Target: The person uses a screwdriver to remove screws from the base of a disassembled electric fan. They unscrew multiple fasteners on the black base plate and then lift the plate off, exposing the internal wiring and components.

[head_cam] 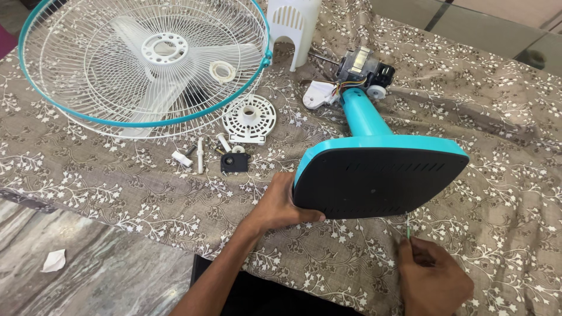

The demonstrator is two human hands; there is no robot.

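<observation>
Progress: fan is well apart already — grille, blade and small fittings are off, while the stand and its base are still joined to the motor.
Far left: white wire grille (143, 64) with a teal rim lies flat on the worktop (497, 117), the pale blade (152, 58) resting inside it.
Loose parts: round white slotted disc (250, 119), white pegs (199, 153) and a small black block (234, 162) sit in a cluster just below the grille.
Back centre: white motor cover (295, 26) stands upright; bare motor (360, 67) lies beside it, wires showing.
Left hand (281, 205): clamped on the lower left edge of the tipped teal base (377, 178), black underside facing the camera.
Right hand (433, 275): closed around a thin green-handled tool (408, 225), its tip just under the base's lower edge.
Still joined: base, teal neck (363, 114) and motor.
Labels: no packages, stickers or signs that I can make out; only a scrap of white paper (54, 260) on the floor, far left.
</observation>
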